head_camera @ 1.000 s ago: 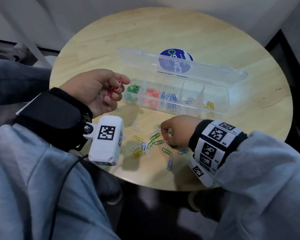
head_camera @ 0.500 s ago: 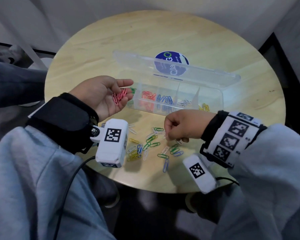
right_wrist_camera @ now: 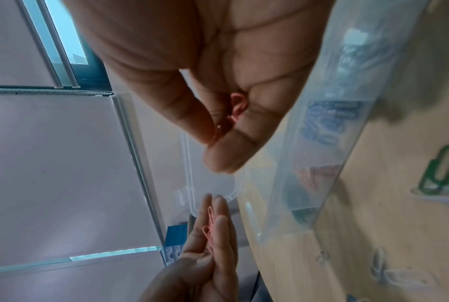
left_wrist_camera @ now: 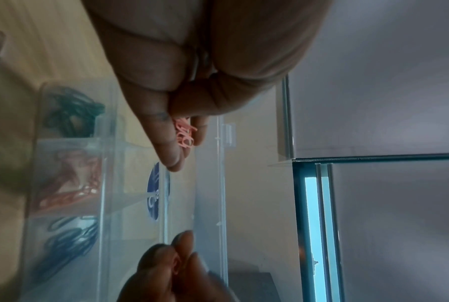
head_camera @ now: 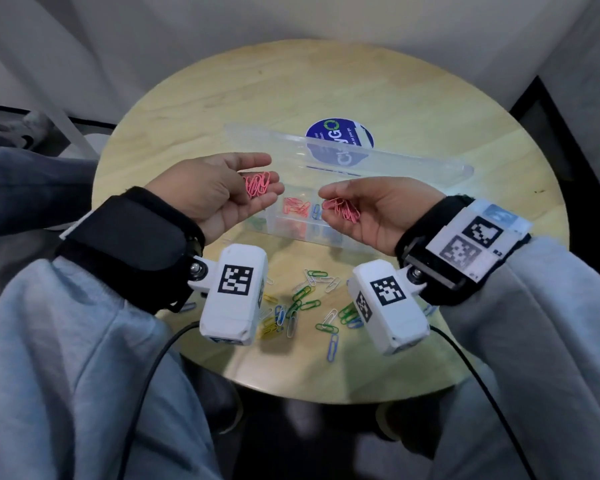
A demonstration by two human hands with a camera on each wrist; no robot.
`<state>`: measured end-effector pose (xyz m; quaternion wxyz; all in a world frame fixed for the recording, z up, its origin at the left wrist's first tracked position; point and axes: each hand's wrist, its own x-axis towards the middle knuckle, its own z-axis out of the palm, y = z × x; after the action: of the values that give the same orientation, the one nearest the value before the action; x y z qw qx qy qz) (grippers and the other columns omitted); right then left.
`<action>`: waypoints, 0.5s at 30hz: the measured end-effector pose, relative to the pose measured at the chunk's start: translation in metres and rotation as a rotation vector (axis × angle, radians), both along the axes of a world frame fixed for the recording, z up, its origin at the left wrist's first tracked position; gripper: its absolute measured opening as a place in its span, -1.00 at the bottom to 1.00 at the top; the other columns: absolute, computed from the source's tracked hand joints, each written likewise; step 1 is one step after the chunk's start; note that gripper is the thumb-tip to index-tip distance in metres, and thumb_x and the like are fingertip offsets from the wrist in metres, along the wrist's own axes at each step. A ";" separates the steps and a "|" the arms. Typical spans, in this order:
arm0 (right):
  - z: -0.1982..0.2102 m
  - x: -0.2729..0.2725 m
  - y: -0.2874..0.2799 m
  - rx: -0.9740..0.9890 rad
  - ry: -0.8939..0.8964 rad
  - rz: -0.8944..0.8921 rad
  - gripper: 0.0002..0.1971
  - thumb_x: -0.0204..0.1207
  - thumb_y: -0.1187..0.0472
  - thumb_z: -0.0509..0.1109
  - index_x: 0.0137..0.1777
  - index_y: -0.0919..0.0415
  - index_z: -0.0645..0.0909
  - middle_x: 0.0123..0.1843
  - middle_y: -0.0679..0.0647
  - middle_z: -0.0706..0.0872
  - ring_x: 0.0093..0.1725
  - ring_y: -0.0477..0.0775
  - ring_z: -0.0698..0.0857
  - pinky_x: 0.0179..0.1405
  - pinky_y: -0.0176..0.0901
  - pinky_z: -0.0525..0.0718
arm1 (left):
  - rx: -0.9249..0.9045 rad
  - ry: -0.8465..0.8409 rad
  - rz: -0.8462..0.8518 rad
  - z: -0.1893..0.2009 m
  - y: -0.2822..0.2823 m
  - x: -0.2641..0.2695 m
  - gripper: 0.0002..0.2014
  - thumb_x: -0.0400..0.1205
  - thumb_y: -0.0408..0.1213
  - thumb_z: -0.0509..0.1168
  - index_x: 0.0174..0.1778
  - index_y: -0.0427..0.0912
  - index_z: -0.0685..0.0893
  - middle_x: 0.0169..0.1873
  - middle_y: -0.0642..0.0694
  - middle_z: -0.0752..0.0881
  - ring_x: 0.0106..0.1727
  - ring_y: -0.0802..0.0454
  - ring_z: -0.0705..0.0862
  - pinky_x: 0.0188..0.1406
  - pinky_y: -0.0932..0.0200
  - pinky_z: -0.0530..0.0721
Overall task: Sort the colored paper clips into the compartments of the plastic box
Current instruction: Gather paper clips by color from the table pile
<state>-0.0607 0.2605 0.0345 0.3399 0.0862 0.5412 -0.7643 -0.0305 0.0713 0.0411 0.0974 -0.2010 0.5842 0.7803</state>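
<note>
Over the clear plastic box point(head_camera: 309, 235) both hands are turned palm up. My left hand point(head_camera: 246, 199) lies flat with several pink clips point(head_camera: 257, 183) resting on its straight fingers point(right_wrist_camera: 218, 230). My right hand point(head_camera: 368, 206) is cupped beside it, thumb and fingertips point(left_wrist_camera: 166, 255) bunched round another bunch of pink clips point(head_camera: 342, 209). The box's compartments hold green clips point(left_wrist_camera: 73, 110), red clips point(head_camera: 297, 207) and blue clips point(left_wrist_camera: 68, 235). Its right-hand compartments are hidden by my right hand. Loose clips point(head_camera: 309, 303) in green, blue, yellow and white lie on the table near me.
The box's lid point(head_camera: 378, 161) lies open behind it, over a round blue sticker point(head_camera: 340, 136). The round wooden table point(head_camera: 430, 126) stands against white walls. The wrist cameras point(head_camera: 234, 292) hang above the loose clips. My knees are under the near edge.
My right hand left the loose pile, rose and turned palm up with pink clips. My left hand uncurled from a fist to a flat palm.
</note>
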 end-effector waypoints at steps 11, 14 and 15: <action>0.000 -0.015 -0.025 -0.156 -0.100 -0.046 -0.76 0.59 0.31 0.02 0.18 0.33 0.42 0.15 0.30 0.55 0.15 0.14 0.62 -0.03 -0.22 0.65 | -0.075 -0.003 -0.055 -0.008 0.009 -0.020 -0.60 0.62 -0.72 -0.04 0.03 -0.21 0.59 0.01 -0.23 0.59 -0.08 0.04 0.67 -0.29 0.41 0.72; -0.001 -0.013 -0.023 -0.157 -0.064 -0.060 -0.61 0.60 0.36 -0.01 0.37 0.38 0.42 0.53 0.38 0.37 0.58 0.24 0.33 0.29 -0.07 0.46 | -0.079 0.026 -0.069 -0.010 0.013 -0.022 -0.59 0.62 -0.70 -0.02 0.12 -0.19 0.58 0.01 -0.18 0.57 0.00 0.04 0.62 -0.10 0.36 0.69; -0.001 -0.013 -0.020 -0.138 -0.045 -0.047 -0.63 0.59 0.38 -0.02 0.33 0.37 0.45 0.48 0.37 0.43 0.56 0.24 0.36 0.31 -0.07 0.47 | -0.089 0.033 -0.069 -0.011 0.014 -0.022 -0.57 0.61 -0.69 -0.03 0.18 -0.18 0.56 0.08 -0.19 0.55 0.08 0.02 0.59 -0.01 0.32 0.65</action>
<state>-0.0732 0.2401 0.0334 0.3389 0.0923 0.4771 -0.8056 -0.0523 0.0851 0.0300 0.1053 -0.1719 0.6265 0.7529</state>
